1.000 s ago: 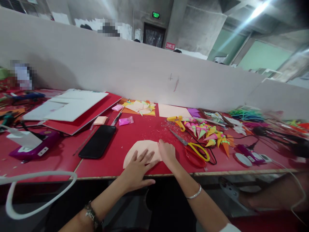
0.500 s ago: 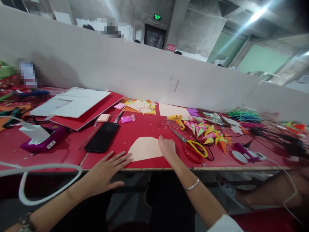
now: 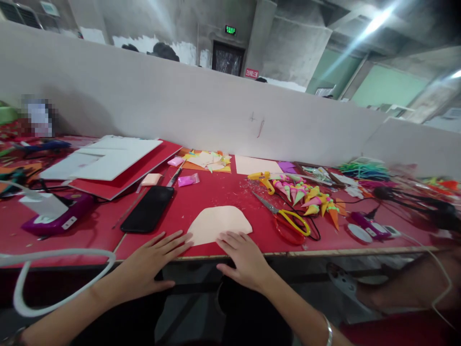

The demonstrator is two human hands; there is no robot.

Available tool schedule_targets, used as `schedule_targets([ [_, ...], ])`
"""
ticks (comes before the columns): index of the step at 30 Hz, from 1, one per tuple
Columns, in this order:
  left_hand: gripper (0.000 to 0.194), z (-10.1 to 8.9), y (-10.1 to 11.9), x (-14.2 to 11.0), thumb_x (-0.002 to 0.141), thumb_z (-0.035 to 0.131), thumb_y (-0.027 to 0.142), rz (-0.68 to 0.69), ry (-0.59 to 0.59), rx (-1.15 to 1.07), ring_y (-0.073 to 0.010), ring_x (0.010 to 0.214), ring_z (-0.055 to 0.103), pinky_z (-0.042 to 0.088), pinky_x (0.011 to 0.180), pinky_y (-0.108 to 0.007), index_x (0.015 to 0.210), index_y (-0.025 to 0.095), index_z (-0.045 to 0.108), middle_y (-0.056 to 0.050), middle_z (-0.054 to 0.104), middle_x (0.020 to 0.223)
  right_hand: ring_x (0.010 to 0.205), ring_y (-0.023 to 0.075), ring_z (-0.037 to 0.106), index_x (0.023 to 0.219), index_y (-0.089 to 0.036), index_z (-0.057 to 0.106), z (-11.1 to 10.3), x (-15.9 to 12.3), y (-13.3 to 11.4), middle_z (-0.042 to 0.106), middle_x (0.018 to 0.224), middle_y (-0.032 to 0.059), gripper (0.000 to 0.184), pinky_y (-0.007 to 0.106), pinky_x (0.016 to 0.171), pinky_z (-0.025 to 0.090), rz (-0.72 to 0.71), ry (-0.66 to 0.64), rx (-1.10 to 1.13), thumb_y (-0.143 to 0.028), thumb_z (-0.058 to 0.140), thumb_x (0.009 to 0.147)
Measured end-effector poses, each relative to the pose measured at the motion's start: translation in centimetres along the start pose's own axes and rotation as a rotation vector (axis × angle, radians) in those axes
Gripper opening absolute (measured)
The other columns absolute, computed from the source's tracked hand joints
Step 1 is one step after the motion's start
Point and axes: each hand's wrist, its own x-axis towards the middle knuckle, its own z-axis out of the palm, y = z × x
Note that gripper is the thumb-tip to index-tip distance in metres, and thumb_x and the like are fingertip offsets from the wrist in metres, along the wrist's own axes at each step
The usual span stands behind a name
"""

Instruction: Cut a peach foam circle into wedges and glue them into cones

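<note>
A peach-coloured foam sheet [image 3: 219, 224], rounded at its far corners, lies flat on the red table [image 3: 216, 192] near the front edge. My left hand [image 3: 151, 262] rests open at the table edge, fingers spread, its fingertips at the sheet's left corner. My right hand [image 3: 244, 257] lies open at the edge too, fingers stretched onto the sheet's near side. Neither hand holds anything.
A black phone [image 3: 147, 215] lies left of the sheet. Yellow-handled scissors [image 3: 288, 220], a yellow glue gun [image 3: 262, 180] and several coloured paper cones [image 3: 309, 194] are to the right. White boards on a red board [image 3: 108, 161], a purple device [image 3: 57, 216] and a white cable [image 3: 54, 269] sit left.
My right hand slid back from the sheet's far right corner to its near edge. My left hand moved off the sheet to the left, then rested at its left corner.
</note>
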Motion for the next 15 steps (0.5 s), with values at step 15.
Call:
schedule_targets([
  [15,0.062,2.4,-0.1,0.1,0.076,0.043,0.019,0.021,0.272,0.270,-0.0197,0.122,0.036,0.027,0.101,-0.033,0.134,0.029,0.024,0.002,0.034,0.137,0.102,0.0221,0.051,0.106,-0.016,0.060,-1.0,-2.7,4.2,0.059,0.112,0.0082,0.033,0.039,0.095,0.032,0.450,0.255,-0.145,-0.023,0.042,0.080],
])
